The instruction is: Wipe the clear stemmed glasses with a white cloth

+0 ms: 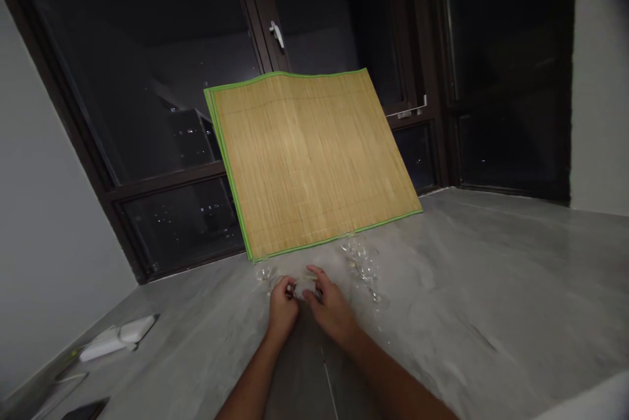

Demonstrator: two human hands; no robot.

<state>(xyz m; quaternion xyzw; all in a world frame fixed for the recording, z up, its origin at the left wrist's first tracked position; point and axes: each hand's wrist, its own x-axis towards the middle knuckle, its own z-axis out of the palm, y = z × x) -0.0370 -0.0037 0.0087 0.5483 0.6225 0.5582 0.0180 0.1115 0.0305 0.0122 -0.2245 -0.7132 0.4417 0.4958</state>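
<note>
My left hand (282,305) and my right hand (330,305) meet close together on a grey stone sill (466,289), both with fingers curled around a small clear glass item (301,284) held between them. Its exact shape is hard to make out. Several clear stemmed glasses (366,266) stand just right of my right hand. Another small glass (265,274) sits left of my left hand. Behind them a bamboo mat with a green edge (309,158) leans against the dark window.
The dark window frame with a white handle (276,33) runs along the back. A white device with a cable (118,337) lies at the left on the sill. A dark flat object (86,410) sits at the bottom left corner.
</note>
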